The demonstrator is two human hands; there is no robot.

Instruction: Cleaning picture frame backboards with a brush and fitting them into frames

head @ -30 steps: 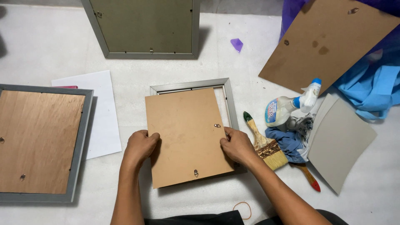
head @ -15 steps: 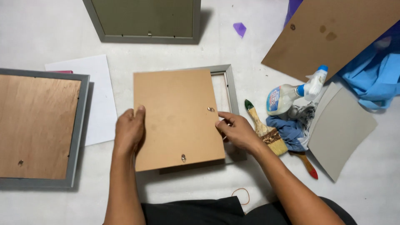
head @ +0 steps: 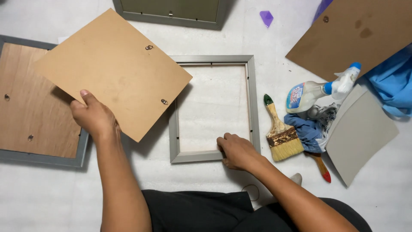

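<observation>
Partly hidden:
Left hand: pinches backing board, fingers hidden beneath it.
Right hand: curled fingertips pressing grey frame's bottom rail.

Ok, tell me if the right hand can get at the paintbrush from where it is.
Probably yes. The right hand rests on the grey frame, empty, and the paintbrush lies just right of it with nothing between.

White foam-sheet floor w/ even overhead light
</observation>
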